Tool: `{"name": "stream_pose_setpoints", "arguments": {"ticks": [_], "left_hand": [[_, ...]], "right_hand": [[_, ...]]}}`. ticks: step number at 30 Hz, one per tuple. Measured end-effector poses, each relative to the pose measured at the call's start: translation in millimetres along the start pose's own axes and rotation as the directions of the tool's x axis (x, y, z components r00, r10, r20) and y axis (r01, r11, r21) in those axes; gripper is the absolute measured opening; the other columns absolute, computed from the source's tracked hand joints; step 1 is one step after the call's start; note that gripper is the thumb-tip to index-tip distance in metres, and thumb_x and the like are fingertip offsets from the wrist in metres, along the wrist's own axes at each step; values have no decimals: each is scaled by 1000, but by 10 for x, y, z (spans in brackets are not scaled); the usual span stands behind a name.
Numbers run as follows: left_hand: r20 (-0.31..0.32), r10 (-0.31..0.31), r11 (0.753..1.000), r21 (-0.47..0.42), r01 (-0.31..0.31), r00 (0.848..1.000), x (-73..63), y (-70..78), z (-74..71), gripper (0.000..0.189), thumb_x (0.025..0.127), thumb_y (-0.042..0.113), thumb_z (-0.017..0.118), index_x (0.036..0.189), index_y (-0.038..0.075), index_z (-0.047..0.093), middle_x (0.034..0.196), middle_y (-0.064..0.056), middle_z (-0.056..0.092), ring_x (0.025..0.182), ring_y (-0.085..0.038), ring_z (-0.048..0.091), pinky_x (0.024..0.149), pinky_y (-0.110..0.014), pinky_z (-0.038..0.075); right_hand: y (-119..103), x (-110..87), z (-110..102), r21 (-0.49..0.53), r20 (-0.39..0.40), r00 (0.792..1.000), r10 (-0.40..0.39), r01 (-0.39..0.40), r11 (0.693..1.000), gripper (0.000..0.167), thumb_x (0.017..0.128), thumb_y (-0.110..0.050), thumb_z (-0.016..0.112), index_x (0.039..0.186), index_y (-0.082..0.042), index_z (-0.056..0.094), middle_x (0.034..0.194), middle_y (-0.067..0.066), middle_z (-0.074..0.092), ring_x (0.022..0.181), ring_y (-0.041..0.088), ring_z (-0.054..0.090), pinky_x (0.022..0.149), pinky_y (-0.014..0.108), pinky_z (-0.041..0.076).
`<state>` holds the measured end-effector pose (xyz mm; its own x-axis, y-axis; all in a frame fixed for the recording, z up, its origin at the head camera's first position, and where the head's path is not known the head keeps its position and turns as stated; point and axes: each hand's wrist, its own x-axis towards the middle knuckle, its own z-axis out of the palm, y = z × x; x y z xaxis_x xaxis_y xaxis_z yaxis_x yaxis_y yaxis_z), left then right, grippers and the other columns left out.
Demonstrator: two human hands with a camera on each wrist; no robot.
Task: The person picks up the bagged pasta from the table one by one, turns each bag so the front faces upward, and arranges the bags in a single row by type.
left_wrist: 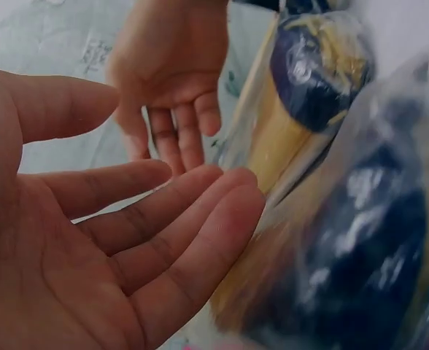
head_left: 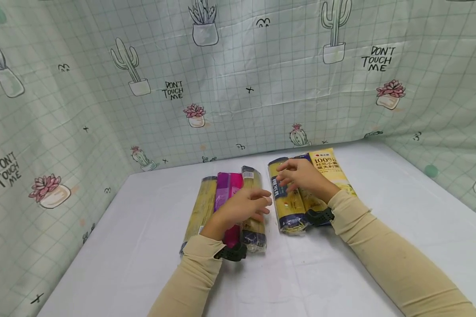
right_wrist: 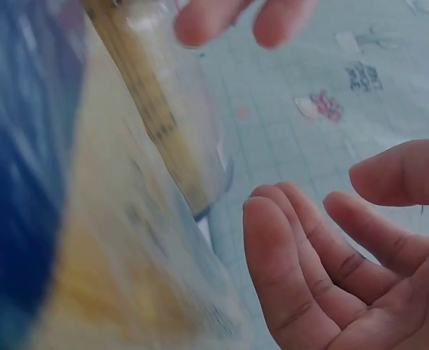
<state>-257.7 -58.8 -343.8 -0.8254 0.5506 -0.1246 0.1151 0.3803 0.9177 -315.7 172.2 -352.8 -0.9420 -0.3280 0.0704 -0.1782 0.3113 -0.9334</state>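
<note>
In the head view, the patterned cloth (head_left: pixel 238 70) bears "DON'T TOUCH ME" at upper right, left of upper centre and far left; right of centre, a yellow packet (head_left: pixel 335 170) reads "100%" above Chinese characters; left of it, a golden packet's (head_left: pixel 291 204) blue label (head_left: pixel 276 188) has sideways lettering, too small to read surely

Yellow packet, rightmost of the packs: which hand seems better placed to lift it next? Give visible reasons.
Probably the right hand: it is empty and close beside the yellow packet. The left hand is empty too, but farther off, by the magenta packet.
</note>
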Motion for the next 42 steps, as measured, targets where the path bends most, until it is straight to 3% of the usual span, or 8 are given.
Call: {"name": "stream_pose_setpoints", "arguments": {"ticks": [4, 9, 14, 18, 24, 29, 38, 42], "left_hand": [[-35, -7, 1000, 7, 7, 999, -30, -19, -104, 42, 105, 22, 54, 140, -2, 54, 124, -22, 65, 98, -34, 69, 75, -39, 59], [-90, 1, 995, 103, 8, 996, -66, -26, -203, 38, 104, 20, 55, 134, -2, 59, 106, -16, 70, 81, -25, 69, 68, -35, 58], [-100, -27, 986, 161, 43, 995, -104, -38, -256, 29, 104, 20, 55, 115, -6, 64, 93, -14, 68, 73, -22, 68, 66, -36, 58], [-170, -55, 981, 175, 85, 984, -127, -29, -277, 25, 103, 17, 55, 102, -5, 65, 89, -13, 67, 71, -20, 65, 67, -35, 58], [-287, -78, 979, 159, 128, 955, -120, -52, -308, 24, 102, 16, 56, 107, -5, 66, 89, -15, 65, 76, -24, 64, 67, -37, 58], [-328, -114, 979, 122, 162, 938, -105, -95, -334, 26, 102, 18, 58, 112, -5, 65, 97, -17, 65, 87, -28, 65, 68, -36, 59], [-315, -134, 989, 14, 145, 940, -95, -93, -322, 30, 103, 16, 56, 119, -8, 62, 101, -20, 66, 86, -28, 68, 71, -38, 60], [-291, -136, 991, -47, 127, 947, -92, -114, -315, 31, 103, 13, 54, 123, -9, 60, 108, -22, 65, 86, -29, 68, 73, -42, 60]], "right_hand": [[-27, 7, 115, -20, 23, 1000, 18, -17, 1000, 35, 104, -16, 53, 129, 8, 56, 110, 23, 68, 96, 34, 69, 71, 41, 60], [-70, 5, 264, -41, 79, 997, 27, -23, 999, 33, 105, -15, 52, 129, 7, 57, 113, 24, 67, 98, 37, 68, 68, 40, 59], [-118, -7, 406, -70, 129, 990, 60, -51, 996, 33, 103, -14, 54, 128, 6, 58, 113, 23, 67, 94, 37, 69, 63, 35, 57], [-113, -9, 487, -76, 136, 989, 51, -41, 996, 31, 100, -10, 55, 125, 8, 59, 108, 22, 68, 87, 35, 69, 62, 35, 57], [-108, -45, 549, -89, 134, 989, 61, -49, 995, 31, 100, -8, 55, 126, 8, 58, 115, 23, 66, 84, 33, 68, 70, 39, 59], [-95, -42, 576, -109, 142, 987, 72, -56, 992, 32, 98, -8, 56, 127, 5, 58, 119, 23, 65, 76, 29, 69, 73, 41, 59], [-86, -38, 626, -105, 143, 985, 102, -87, 991, 36, 98, -8, 56, 132, 5, 52, 114, 22, 65, 82, 28, 69, 72, 38, 59], [-94, -45, 641, -85, 146, 981, 124, -112, 990, 38, 98, -7, 56, 134, 5, 50, 111, 20, 65, 83, 27, 68, 72, 37, 59]]}}
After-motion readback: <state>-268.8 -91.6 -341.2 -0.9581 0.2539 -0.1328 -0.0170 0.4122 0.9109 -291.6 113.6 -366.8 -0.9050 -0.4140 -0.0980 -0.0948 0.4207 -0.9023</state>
